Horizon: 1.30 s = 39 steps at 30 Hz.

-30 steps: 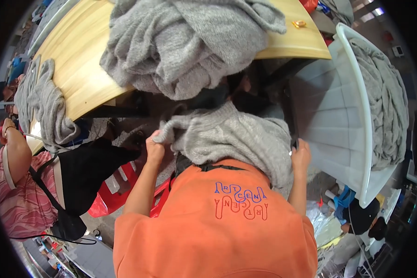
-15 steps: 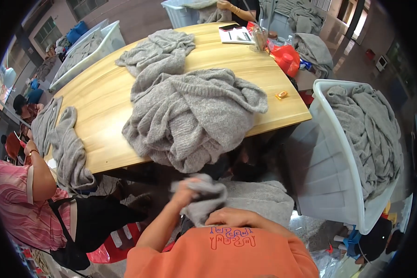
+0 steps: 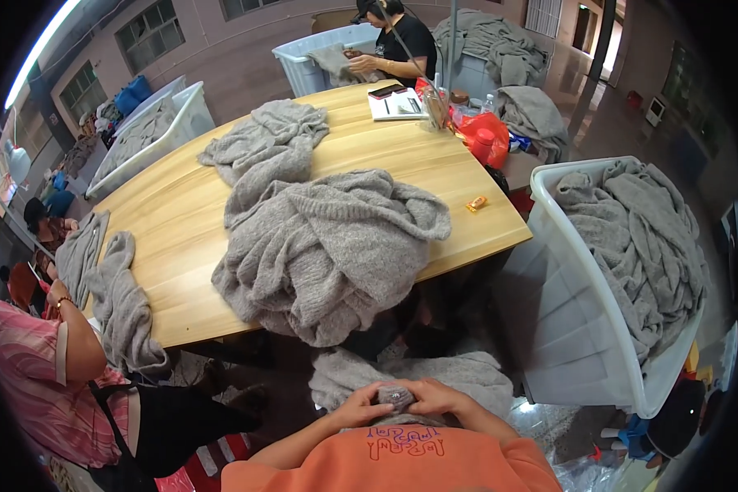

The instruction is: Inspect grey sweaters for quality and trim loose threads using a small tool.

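Observation:
My left hand (image 3: 361, 407) and my right hand (image 3: 431, 396) are close together in front of my orange top. Between them they grip a bunched fold of a grey knitted garment (image 3: 396, 397), with a tiny pale spot on the fold. The rest of this knit spreads over my lap on both sides of the hands. Just ahead, a large heap of grey knitwear (image 3: 328, 246) with ribbed edges rests on the table and hangs over its near edge.
The wooden table (image 3: 172, 271) bears more grey knits (image 3: 271, 139) and a small orange packet (image 3: 476, 203). A plastic bin (image 3: 578, 320) full of knitwear stands at right. A co-worker in pink (image 3: 33, 353) is at left; another, in black (image 3: 410, 57), handles knitwear at the far side.
My left hand, blurred and raised with the cloth before, has come down to meet my right hand. The fold is now held between both. The view has tilted up, showing more of the far co-worker.

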Each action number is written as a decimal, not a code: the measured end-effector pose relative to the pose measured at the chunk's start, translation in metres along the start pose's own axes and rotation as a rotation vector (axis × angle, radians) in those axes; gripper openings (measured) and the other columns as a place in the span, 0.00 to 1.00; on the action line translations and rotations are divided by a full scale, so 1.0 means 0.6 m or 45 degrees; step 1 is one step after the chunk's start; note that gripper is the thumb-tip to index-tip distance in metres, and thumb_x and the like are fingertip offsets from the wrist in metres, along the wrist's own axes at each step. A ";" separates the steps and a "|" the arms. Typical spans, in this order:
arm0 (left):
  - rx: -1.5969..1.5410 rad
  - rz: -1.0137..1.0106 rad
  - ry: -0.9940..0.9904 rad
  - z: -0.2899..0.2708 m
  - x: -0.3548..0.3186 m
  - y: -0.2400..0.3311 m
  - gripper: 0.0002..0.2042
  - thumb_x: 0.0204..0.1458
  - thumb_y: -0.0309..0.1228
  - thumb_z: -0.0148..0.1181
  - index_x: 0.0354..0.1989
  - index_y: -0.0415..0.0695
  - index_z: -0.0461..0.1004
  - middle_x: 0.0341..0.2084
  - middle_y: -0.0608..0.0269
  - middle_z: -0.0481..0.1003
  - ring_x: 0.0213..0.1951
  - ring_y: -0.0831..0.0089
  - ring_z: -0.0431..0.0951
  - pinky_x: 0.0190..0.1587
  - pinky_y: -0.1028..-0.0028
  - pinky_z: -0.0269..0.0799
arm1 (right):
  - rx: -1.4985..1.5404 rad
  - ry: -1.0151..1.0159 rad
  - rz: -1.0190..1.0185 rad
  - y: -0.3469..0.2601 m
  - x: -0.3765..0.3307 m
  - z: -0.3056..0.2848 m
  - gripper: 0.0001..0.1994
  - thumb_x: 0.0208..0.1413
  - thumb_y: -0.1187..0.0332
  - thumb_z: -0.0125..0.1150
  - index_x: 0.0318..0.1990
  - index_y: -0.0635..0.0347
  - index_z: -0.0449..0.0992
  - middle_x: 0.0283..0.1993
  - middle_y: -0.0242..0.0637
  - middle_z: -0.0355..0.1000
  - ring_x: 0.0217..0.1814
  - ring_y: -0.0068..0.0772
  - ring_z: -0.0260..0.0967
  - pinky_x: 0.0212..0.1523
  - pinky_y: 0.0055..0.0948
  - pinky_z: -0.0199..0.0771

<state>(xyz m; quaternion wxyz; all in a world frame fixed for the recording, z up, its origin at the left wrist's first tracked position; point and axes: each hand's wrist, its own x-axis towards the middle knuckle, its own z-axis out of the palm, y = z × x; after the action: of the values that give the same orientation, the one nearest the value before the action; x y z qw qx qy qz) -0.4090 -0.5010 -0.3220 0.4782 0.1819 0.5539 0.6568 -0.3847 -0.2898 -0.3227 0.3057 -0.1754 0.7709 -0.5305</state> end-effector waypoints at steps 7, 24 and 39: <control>0.452 -0.133 -0.057 -0.047 -0.082 0.001 0.23 0.44 0.28 0.57 0.51 0.40 0.62 0.43 0.61 0.67 0.43 0.76 0.66 0.44 0.77 0.63 | 0.870 1.616 -0.209 0.052 -0.065 -0.069 0.07 0.41 0.78 0.56 0.32 0.66 0.72 0.29 0.31 0.70 0.28 0.18 0.64 0.30 0.20 0.65; 0.993 0.663 1.549 -0.115 -0.300 0.274 0.05 0.31 0.21 0.53 0.20 0.36 0.72 0.16 0.65 0.71 0.21 0.79 0.70 0.25 0.82 0.63 | 0.279 0.764 -0.733 -0.037 -0.095 -0.093 0.10 0.36 0.68 0.60 0.25 0.64 0.70 0.25 0.36 0.67 0.24 0.24 0.65 0.23 0.19 0.64; 0.958 0.216 1.396 -0.166 -0.164 0.113 0.04 0.41 0.24 0.58 0.23 0.36 0.72 0.15 0.69 0.69 0.21 0.85 0.65 0.24 0.81 0.61 | 1.036 0.630 0.075 0.046 -0.048 -0.010 0.07 0.38 0.77 0.54 0.29 0.64 0.67 0.28 0.28 0.66 0.29 0.15 0.60 0.31 0.16 0.60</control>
<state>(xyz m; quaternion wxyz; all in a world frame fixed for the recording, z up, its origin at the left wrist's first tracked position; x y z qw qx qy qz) -0.4675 -0.6329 -0.2643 -0.0217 0.0193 0.8917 0.4517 -0.3656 -0.2582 -0.3388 0.1716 0.1122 0.5548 -0.8063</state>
